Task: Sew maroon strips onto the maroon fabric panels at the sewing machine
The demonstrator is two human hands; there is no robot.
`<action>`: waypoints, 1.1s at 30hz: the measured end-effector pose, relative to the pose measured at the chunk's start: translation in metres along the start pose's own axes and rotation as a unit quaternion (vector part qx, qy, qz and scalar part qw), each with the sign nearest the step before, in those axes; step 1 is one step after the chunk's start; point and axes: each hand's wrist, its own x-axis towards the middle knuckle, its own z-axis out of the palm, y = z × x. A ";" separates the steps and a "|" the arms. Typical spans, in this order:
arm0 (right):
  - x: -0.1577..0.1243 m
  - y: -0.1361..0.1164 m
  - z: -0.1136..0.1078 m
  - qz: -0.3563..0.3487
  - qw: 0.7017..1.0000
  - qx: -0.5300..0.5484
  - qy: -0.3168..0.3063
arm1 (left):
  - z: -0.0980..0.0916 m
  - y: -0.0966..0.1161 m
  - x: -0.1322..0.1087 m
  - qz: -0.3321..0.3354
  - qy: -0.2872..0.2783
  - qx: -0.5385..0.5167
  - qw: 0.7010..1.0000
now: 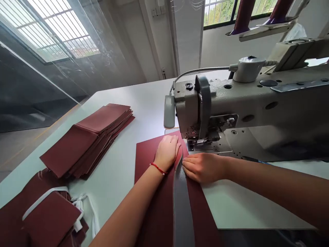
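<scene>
A large maroon leather-like sheet [146, 156] lies under the head of a sewing machine [203, 109]. Down its middle runs a long grey strip [183, 206], its left edge raised and curving. My left hand [167, 151], a red cord bracelet at the wrist, rests flat on the sheet just left of the presser foot [202, 142]. Its fingers point toward the machine. My right hand [202, 166] lies right of the strip, fingers pressed together at the strip's edge, close in front of the foot. The right thumb is hidden.
A stack of folded maroon pieces [87, 133] stands left on the white table [149, 99]. Nearer, smaller maroon pieces [53, 216] are bundled with white bands [94, 212]. Thread cones [243, 17] hang above the machine. A clear plastic curtain [77, 72] borders the left side.
</scene>
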 end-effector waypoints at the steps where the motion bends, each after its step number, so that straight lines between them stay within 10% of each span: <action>1: 0.004 -0.001 0.003 0.010 1.000 0.002 -0.002 | 0.001 -0.001 0.000 0.004 0.006 0.001 1.000; 14: -0.019 -0.050 0.004 0.136 0.987 0.078 0.031 | 0.004 0.007 -0.028 0.062 0.010 -0.023 0.998; 33: -0.035 -0.076 -0.010 0.110 0.982 0.105 0.111 | 0.002 0.047 -0.022 0.040 -0.013 -0.048 0.998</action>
